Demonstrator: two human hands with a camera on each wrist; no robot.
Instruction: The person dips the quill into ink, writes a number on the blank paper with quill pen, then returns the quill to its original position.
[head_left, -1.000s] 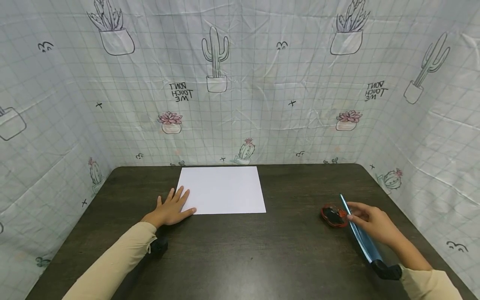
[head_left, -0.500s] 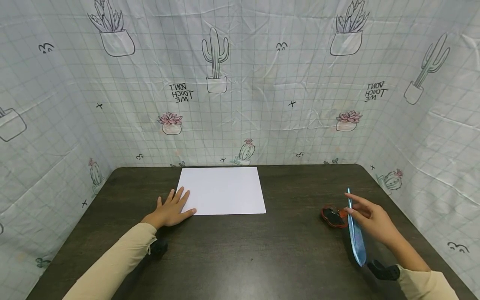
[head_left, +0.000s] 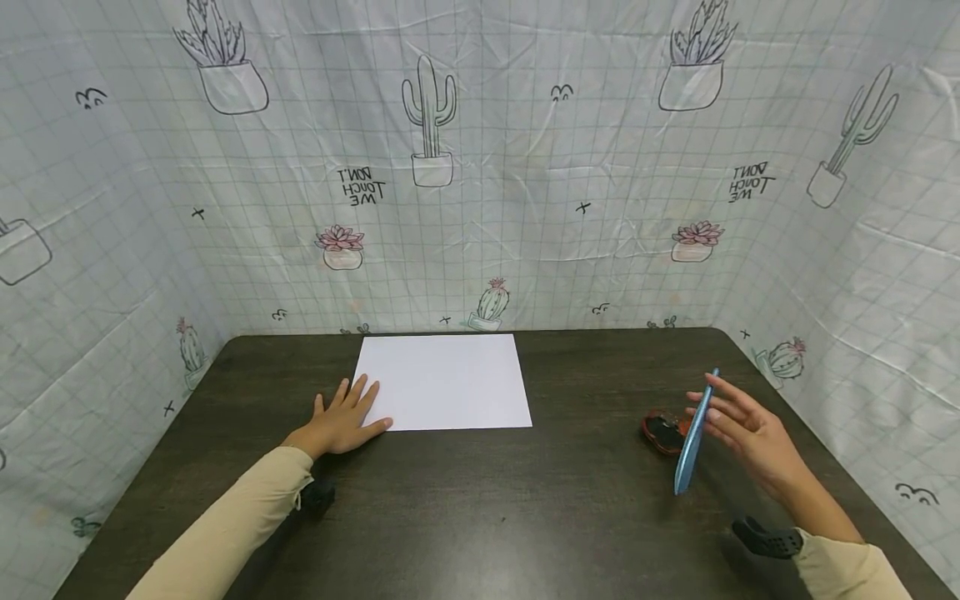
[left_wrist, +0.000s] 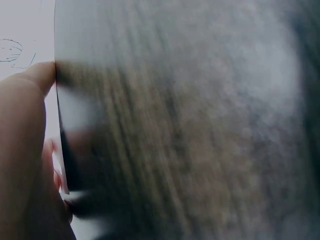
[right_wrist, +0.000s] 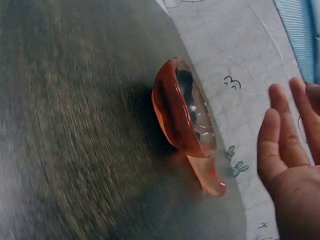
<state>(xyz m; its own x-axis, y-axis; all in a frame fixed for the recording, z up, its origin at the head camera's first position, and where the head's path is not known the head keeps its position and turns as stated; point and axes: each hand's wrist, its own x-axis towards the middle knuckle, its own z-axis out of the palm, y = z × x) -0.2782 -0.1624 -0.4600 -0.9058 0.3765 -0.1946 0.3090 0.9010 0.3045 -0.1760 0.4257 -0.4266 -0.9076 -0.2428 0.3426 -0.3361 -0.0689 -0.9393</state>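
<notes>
My left hand (head_left: 339, 421) lies with spread fingers on the left edge of a blank white sheet of paper (head_left: 453, 383); in the left wrist view the thumb (left_wrist: 37, 77) rests at the paper's edge. My right hand (head_left: 753, 437) pinches a slim, shiny blue thing (head_left: 693, 446) between thumb and fingers, raised over the table and slanting. Fine ridges show on the blue thing (right_wrist: 297, 35) at the top right of the right wrist view; its kind is unclear. Just left of that hand sits a small translucent red dish (head_left: 662, 433) with a short handle and something black inside.
Under everything is a dark wooden table (head_left: 480, 517). White cloth (head_left: 510, 233) printed with cacti and grid lines hangs behind it and along both sides. The red dish's handle (right_wrist: 210, 177) sticks out over the tabletop.
The blue thing has swung in my right hand, its lower end moving left and away from the wrist, and now shows narrower. My left hand and the paper have stayed put.
</notes>
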